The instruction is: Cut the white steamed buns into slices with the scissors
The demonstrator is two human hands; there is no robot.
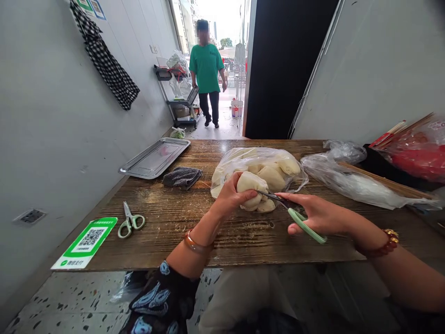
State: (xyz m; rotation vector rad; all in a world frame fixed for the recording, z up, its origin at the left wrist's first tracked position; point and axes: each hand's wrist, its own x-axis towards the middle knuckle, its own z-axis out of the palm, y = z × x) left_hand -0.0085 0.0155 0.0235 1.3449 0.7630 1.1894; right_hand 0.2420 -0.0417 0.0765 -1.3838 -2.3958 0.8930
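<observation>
My left hand (233,194) is closed around a pale, smooth, bun-like piece (251,183) above the table. With my right hand (314,214) I hold scissors (303,226) by their light green handles. The dark blades reach left, and their tips meet the right side of the piece. What the tips are doing inside it cannot be made out. Behind my hands lies a clear plastic bag (229,160) holding several more pale pieces (272,178). Another small pale lump (266,206) shows just under the held one.
Left on the wooden table (194,232) lie a second pair of scissors (129,222), a QR-code card (86,241), a dark grey cloth (182,177) and a metal tray (156,157). Plastic bags (361,181) and skewers (399,132) lie right. A person in green (207,69) stands beyond, near a cart (177,99).
</observation>
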